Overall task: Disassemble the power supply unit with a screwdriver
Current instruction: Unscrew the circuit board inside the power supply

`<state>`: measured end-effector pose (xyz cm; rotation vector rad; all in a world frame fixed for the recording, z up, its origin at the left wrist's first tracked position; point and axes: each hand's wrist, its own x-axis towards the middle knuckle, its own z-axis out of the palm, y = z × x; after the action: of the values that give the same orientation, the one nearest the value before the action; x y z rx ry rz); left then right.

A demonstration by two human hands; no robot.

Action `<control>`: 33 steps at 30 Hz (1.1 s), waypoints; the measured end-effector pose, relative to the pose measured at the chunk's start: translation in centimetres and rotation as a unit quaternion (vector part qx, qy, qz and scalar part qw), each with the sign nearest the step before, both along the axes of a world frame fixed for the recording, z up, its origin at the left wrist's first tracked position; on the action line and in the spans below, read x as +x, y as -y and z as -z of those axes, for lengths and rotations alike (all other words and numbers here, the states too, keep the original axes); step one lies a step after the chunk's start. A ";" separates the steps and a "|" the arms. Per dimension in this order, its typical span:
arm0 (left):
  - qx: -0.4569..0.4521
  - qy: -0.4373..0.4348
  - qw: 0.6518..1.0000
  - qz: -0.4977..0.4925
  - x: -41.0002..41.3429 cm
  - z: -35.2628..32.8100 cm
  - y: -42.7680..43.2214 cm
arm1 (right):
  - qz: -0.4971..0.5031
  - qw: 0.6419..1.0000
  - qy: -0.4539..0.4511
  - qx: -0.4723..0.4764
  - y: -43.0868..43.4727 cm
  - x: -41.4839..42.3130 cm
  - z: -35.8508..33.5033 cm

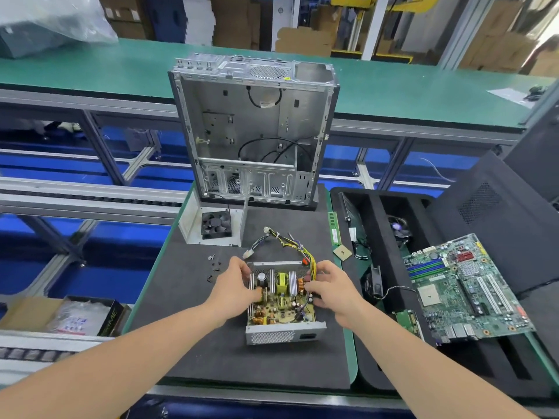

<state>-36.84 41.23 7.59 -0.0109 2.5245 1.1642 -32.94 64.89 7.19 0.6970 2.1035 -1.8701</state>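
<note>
The power supply unit (282, 332) lies on the dark foam mat (211, 343) with its top cover off, and its circuit board (279, 303) with coils and heat sinks is exposed. A bundle of coloured wires (290, 241) runs from its far right corner. My left hand (234, 282) grips the board's left edge, fingers curled into the case. My right hand (329, 287) grips the right edge by the copper coil. The removed cover with its fan (216, 224) stands behind. Several loose screws (213, 263) lie left of the unit. No screwdriver is in view.
An emptied computer case (254, 131) stands upright at the mat's far end. A motherboard (462, 285) rests on a black foam tray (381, 297) to the right, with a memory stick (333, 228) and a processor chip (342, 253) nearby. A cardboard box (69, 316) sits at left.
</note>
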 end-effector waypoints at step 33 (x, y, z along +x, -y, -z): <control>0.185 0.088 0.971 -0.120 1.6 -2.7 -0.2 | 0.047 0.997 -0.020 -0.049 0.6 0.1 -3.2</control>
<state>-35.25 41.38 10.24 -0.3181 2.1626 1.6364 -32.80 64.27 10.40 0.7534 2.0193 -2.0385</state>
